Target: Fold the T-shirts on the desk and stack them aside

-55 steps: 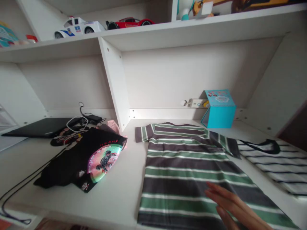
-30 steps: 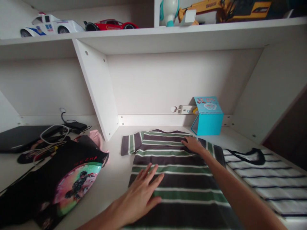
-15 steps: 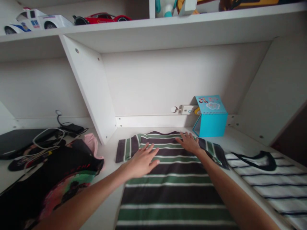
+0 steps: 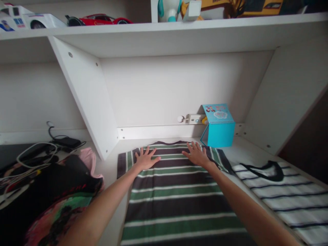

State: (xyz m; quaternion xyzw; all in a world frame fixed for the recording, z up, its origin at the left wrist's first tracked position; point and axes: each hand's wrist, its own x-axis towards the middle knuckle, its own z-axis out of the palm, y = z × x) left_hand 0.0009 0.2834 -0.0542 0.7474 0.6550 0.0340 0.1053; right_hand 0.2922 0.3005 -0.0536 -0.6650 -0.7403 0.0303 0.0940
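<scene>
A home, shown by toy cars and clothes around a white desk unit.

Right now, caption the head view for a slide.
Left hand and right hand spread on a green-striped shirt, blue calendar behind.

The bare left forearm slants up from the lower left, ending in a bare, palm-down left hand left of centre. The bare right forearm rises from the lower right to a matching right hand. All 10 digits are splayed, the 2 thumbs pointing inward.
</scene>
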